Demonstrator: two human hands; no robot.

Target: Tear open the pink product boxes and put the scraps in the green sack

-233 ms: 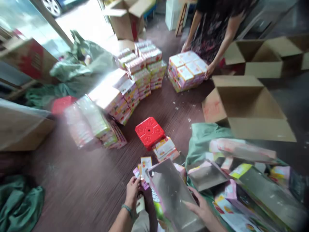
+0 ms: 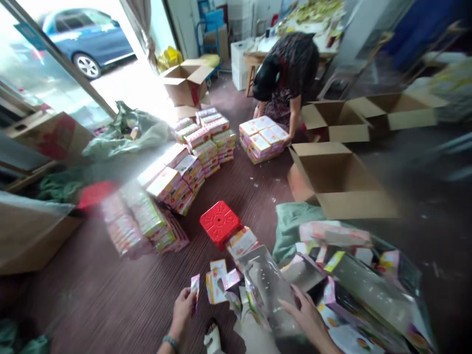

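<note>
My left hand pinches a small purple printed packet above the floor. With fingers and thumb over its edge, my right hand holds a long printed carton whose grey inside faces up. Between my hands, white-and-yellow printed cards and a small pink packet lie low beside the carton. A flattened printed box rests just beyond, against a red plastic stool.
Grey-lined cartons heap on green sacking at the right. Stacks of printed boxes stand at the left. Open cardboard boxes line the right side. Farther off, another person bends over a block of packed boxes.
The view has tilted up, showing more of the room. My left hand has moved left with the purple packet, away from the cards. A pink packet now shows over the cards.
</note>
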